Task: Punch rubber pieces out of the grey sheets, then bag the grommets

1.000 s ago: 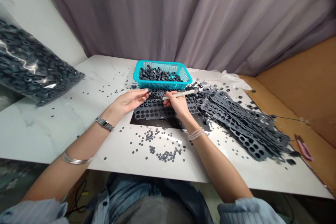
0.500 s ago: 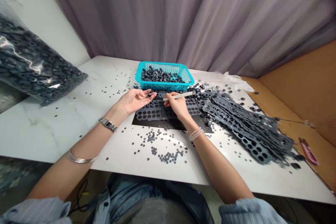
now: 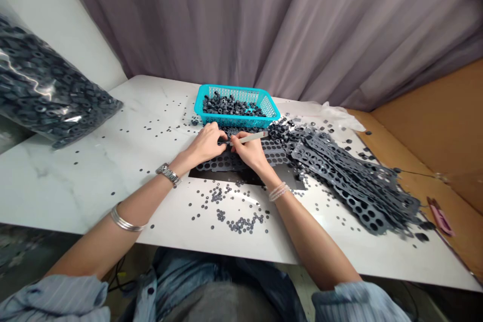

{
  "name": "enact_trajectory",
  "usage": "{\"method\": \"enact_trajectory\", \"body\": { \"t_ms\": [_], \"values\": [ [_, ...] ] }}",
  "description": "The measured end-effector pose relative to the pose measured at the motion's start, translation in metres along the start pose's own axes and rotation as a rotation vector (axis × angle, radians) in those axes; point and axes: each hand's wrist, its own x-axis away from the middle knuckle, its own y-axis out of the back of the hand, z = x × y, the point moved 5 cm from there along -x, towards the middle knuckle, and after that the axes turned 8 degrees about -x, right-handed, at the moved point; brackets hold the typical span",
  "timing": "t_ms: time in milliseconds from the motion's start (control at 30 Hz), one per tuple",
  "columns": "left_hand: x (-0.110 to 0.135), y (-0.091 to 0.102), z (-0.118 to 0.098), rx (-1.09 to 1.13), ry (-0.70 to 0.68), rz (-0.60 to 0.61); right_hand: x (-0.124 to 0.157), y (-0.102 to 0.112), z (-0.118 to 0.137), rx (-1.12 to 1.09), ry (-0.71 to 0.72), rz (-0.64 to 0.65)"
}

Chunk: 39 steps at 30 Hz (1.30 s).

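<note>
My right hand (image 3: 248,151) is closed around a white pen-like tool (image 3: 253,137), its tip pointing left. That tip reaches the fingertips of my left hand (image 3: 207,145), which is palm down with its fingers curled together. Something small and dark shows between its thumb and forefinger, too small to make out. Both hands are above perforated dark grey sheets (image 3: 217,163) lying on a black mat (image 3: 249,177). Just behind the hands stands a turquoise basket (image 3: 236,121), with many small black ring-like parts (image 3: 222,104) inside.
A stack of perforated grey strips (image 3: 354,186) lies at the right, near pink-handled cutters (image 3: 441,219). Small grey discs (image 3: 241,224) are scattered over the white table (image 3: 113,171). A clear bag of black parts (image 3: 49,85) stands at the left. Crumpled white plastic (image 3: 341,118) lies at the back.
My left hand has turned from palm up to palm down and its fingers have curled in. My right hand has shifted slightly left with the tool, bringing its tip to the left fingers.
</note>
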Motion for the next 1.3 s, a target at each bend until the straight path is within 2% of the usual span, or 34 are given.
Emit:
{"method": "enact_trajectory", "body": {
  "t_ms": [200, 433, 533, 767, 1000, 1300],
  "values": [
    [-0.001, -0.007, -0.004, -0.2, -0.1, 0.021, -0.003, -0.003, 0.009, 0.095, 0.034, 0.011],
    [-0.002, -0.01, -0.005, -0.221, -0.122, 0.023, -0.006, -0.007, 0.013, 0.136, 0.028, 0.022],
    [-0.001, -0.008, 0.0, -0.179, -0.097, 0.026, -0.005, -0.006, 0.011, 0.131, 0.005, 0.011],
    [0.008, -0.006, 0.011, -0.132, 0.072, -0.046, -0.006, -0.002, 0.0, 0.014, -0.053, 0.024],
    [0.009, -0.008, 0.008, -0.139, 0.058, -0.059, -0.003, 0.005, -0.013, -0.126, -0.101, 0.004],
    [0.011, -0.01, 0.007, -0.102, 0.04, -0.053, -0.005, 0.0, -0.013, -0.109, -0.069, 0.038]
  ]
}}
